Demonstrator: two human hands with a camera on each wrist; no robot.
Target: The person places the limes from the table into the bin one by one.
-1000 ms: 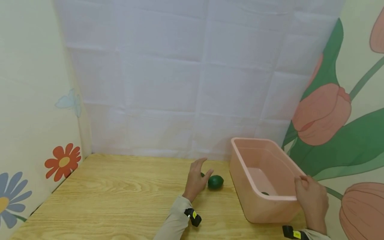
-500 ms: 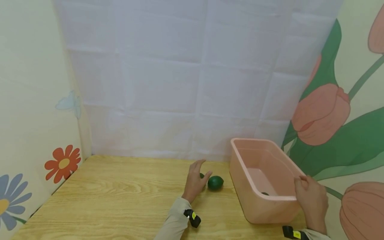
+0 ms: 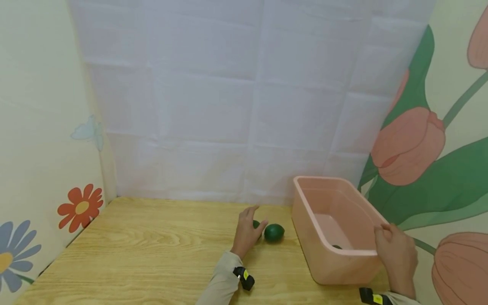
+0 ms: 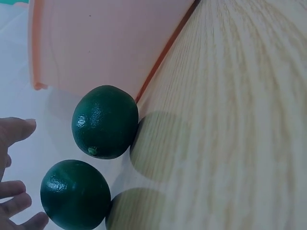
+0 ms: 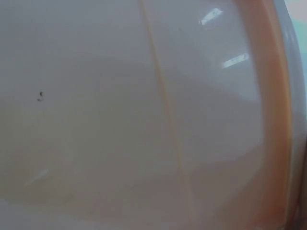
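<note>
A: What forms the supporting surface?
B: A table (image 3: 152, 250) with a light, yellowish wood-grain top; the grain shows as streaks and, toward the far left, looping figures.
A: And what lies directly on it?
B: At the right, a pink bin (image 3: 339, 270), rectangular with rounded corners, standing upright with its open side up; just left of it, a dark green lime (image 4: 105, 122); beside that, farther from the bin, a second lime (image 4: 75, 194), likewise dark green and glossy.

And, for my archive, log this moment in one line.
left hand: near two green fruits; right hand: gripping pink bin; inside bin: dark object
</note>
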